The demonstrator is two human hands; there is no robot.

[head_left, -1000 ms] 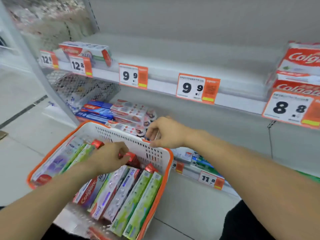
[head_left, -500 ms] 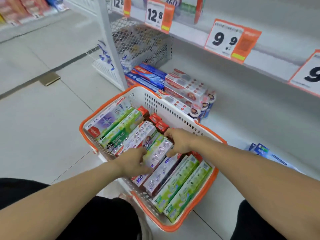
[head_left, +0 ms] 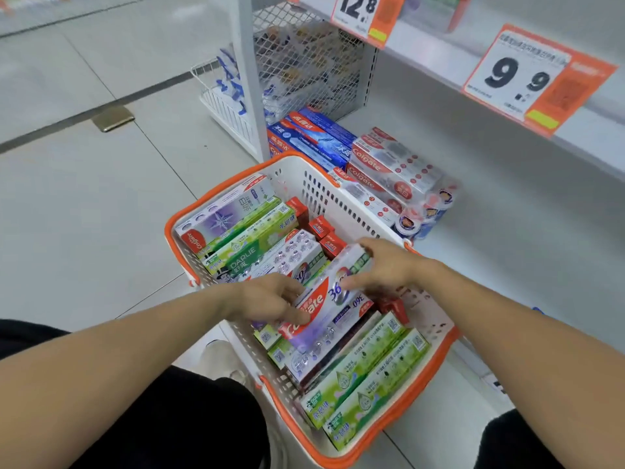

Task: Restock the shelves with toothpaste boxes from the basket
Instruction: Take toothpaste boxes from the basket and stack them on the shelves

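While the basket [head_left: 341, 184] remains nearly full, one box [head_left: 326, 299] is gripped by both hands [head_left: 270, 297] [head_left: 385, 265]; shelves [head_left: 507, 170] are mostly unstocked.

Both forearms [head_left: 142, 350] are bare, sleeveless as far as visible; the legs [head_left: 176, 431] wear black, apparently trousers.

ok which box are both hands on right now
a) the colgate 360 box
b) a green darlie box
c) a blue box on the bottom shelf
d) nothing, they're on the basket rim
a: the left hand and the right hand grip opposite ends of the Colgate 360 box, raised above the other boxes in the basket.
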